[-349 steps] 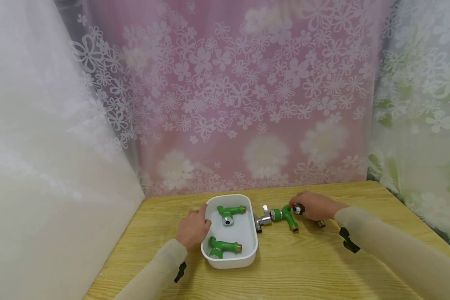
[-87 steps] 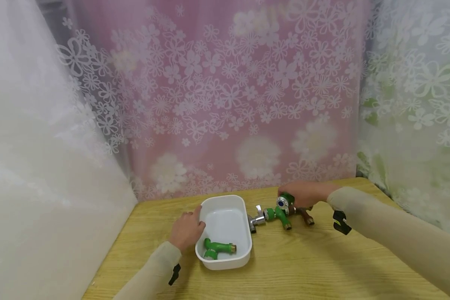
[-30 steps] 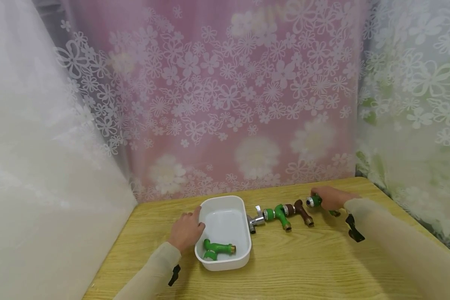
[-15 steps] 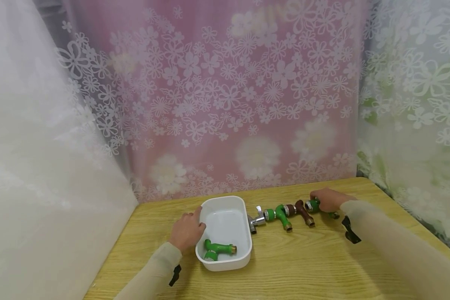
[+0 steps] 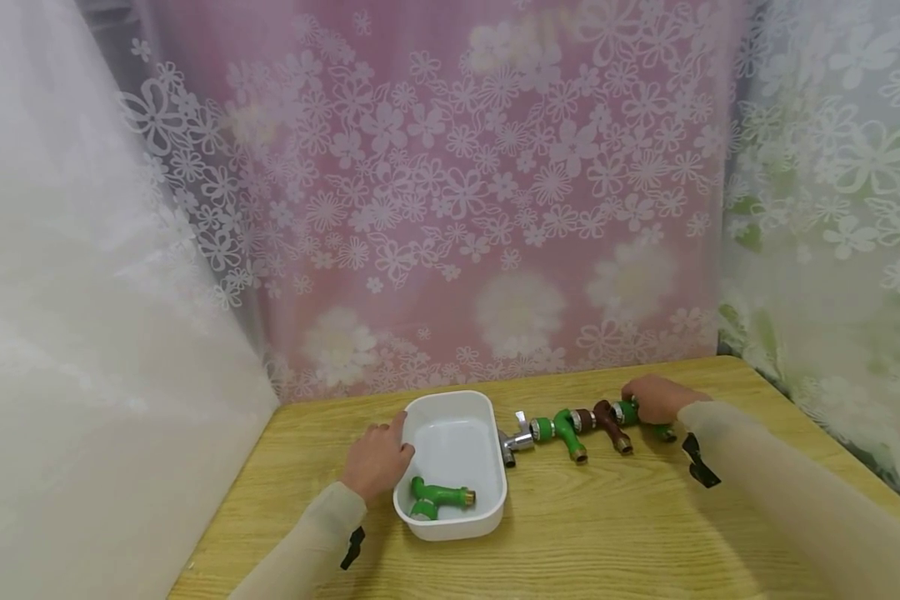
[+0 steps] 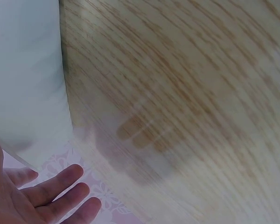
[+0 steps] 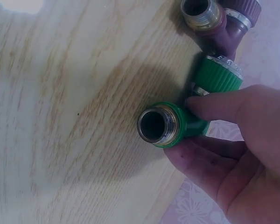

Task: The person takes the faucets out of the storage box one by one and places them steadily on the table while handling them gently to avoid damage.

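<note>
My right hand [image 5: 656, 400] grips a green tap [image 5: 626, 412] at the right end of a row of taps on the table. In the right wrist view, thumb and fingers pinch its body beside the threaded brass outlet [image 7: 156, 126], and its ribbed green knob [image 7: 218, 77] sits close to the brown tap [image 5: 611, 423]. Left of the brown one lie another green tap [image 5: 567, 433] and a chrome tap [image 5: 521, 442]. My left hand [image 5: 378, 458] rests at the left rim of a white tub [image 5: 457, 530], fingers loosely extended. One green tap [image 5: 444, 496] lies inside the tub.
The wooden table [image 5: 607, 533] carries the tub and taps. A pink flowered curtain [image 5: 480, 208] hangs behind it, with a whitish sheet [image 5: 105, 292] on the left and a pale floral curtain [image 5: 832, 208] on the right.
One green tap has left the tub, carried right by my right hand to the row's end, beside the brown tap set down earlier. My left hand has stayed at the tub.
</note>
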{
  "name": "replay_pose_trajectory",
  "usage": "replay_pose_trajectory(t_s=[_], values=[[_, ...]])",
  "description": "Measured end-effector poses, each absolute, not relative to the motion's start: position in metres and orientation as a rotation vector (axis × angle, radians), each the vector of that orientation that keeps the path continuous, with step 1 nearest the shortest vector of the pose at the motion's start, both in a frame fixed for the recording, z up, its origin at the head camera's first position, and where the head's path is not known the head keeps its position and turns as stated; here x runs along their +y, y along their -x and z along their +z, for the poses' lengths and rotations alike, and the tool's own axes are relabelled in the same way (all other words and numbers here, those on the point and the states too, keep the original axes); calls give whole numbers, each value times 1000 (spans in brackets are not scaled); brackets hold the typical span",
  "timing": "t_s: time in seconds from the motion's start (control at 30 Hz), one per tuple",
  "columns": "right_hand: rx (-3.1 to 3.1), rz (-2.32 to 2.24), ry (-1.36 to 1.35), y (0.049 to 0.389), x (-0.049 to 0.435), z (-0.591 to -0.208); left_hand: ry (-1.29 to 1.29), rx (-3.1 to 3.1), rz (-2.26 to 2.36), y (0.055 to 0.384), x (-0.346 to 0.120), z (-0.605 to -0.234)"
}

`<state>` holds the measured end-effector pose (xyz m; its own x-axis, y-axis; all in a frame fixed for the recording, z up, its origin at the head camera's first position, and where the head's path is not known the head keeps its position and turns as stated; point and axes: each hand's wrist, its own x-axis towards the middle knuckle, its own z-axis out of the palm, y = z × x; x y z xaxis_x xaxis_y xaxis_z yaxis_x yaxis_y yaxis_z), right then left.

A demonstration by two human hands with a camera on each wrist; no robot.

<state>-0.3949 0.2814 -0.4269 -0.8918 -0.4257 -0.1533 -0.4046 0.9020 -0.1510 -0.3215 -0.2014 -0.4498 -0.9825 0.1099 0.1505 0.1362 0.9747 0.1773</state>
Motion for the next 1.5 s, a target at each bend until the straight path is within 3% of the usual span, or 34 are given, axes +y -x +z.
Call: replay_pose_trajectory(t_s=[0.83, 1.5], values=[[2899, -185, 627, 392, 283, -429, 190, -2988, -286, 321, -202, -452], [3018, 21, 743, 369, 245, -394, 209, -2963, -296, 320, -202, -450]])
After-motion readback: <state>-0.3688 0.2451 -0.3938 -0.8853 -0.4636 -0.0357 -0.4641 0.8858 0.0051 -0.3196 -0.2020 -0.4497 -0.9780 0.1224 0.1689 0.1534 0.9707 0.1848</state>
